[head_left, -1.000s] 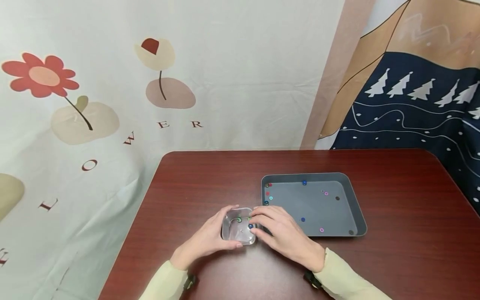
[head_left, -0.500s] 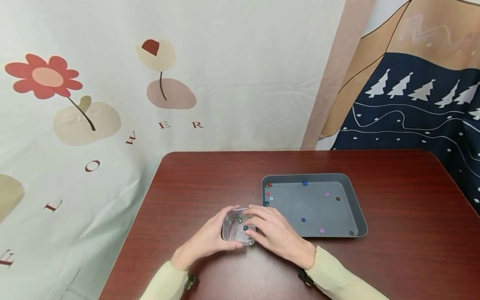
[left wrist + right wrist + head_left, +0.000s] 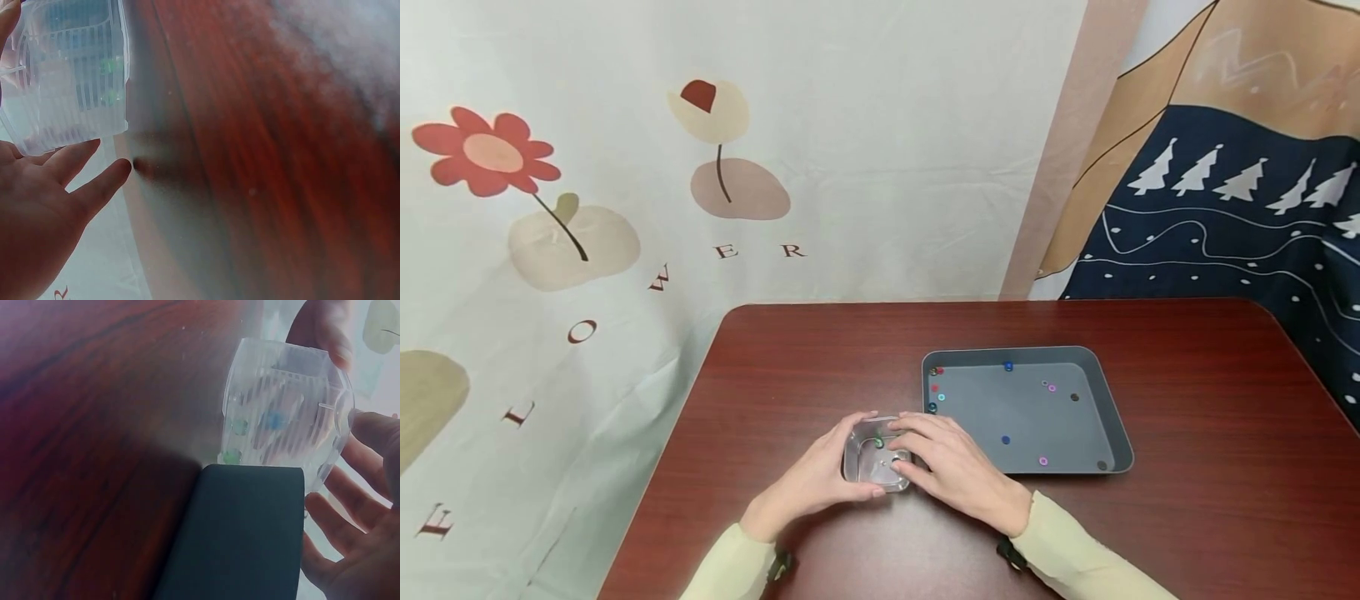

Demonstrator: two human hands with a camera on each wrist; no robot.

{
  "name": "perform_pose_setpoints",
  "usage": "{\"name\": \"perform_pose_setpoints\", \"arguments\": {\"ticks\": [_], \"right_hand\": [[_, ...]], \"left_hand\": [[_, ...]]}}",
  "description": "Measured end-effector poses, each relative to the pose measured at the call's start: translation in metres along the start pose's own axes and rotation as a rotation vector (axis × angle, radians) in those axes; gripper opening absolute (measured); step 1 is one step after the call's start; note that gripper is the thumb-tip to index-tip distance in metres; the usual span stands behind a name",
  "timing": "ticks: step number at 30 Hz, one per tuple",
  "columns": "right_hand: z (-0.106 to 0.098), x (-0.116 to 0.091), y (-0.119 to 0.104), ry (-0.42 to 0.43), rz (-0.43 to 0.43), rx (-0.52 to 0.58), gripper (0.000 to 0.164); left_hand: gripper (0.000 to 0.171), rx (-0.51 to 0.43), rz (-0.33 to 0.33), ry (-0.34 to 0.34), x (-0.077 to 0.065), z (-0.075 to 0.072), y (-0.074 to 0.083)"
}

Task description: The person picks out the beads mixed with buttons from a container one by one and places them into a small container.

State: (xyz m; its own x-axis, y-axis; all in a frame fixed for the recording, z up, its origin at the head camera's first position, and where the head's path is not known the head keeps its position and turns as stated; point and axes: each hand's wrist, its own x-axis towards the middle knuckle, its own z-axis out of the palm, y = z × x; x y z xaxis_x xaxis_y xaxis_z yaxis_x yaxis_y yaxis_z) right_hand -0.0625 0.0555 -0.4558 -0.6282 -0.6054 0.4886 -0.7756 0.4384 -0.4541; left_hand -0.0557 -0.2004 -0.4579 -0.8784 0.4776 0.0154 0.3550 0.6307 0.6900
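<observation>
Between thumb and fingers of the left hand [image 3: 815,477], a clear box [image 3: 869,469], with the right hand [image 3: 955,468] over its rim

Left thumb and fingers are spread round the box, gripping it; were that hold to slacken, it could tip. Between both hands' fingers, a green bead [image 3: 879,442] lies inside. Near the right fingers, a blue bead [image 3: 275,420] shows blurred through the wall; those fingers hang bent and apart, and whether they pinch it I cannot tell. A knuckle catching the rim might jolt the box. Just beyond the right fingers sits the gray tray [image 3: 1060,433], which a wide swing could bump
</observation>
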Motion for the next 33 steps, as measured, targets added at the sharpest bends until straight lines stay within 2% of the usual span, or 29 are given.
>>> {"name": "perform_pose_setpoints", "arguments": {"ticks": [6, 16, 22, 33], "right_hand": [[-0.014, -0.005, 0.001, 0.03, 0.02, 0.003, 0.021], [-0.057, -0.021, 0.01, 0.14, 0.115, -0.021, 0.035], [-0.083, -0.031, 0.021, 0.142, 0.212, -0.068, 0.045], [-0.12, -0.042, 0.048, 0.114, 0.287, -0.171, 0.05]], "left_hand": [[0.1, -0.007, -0.009, 0.002, 0.0, 0.0, 0.001], [0.1, -0.023, -0.03, 0.008, 0.0, -0.001, 0.004], [0.1, -0.02, -0.03, 0.006, 0.0, -0.001, 0.005], [0.101, -0.014, -0.037, 0.005, 0.0, 0.001, 0.005]]}}
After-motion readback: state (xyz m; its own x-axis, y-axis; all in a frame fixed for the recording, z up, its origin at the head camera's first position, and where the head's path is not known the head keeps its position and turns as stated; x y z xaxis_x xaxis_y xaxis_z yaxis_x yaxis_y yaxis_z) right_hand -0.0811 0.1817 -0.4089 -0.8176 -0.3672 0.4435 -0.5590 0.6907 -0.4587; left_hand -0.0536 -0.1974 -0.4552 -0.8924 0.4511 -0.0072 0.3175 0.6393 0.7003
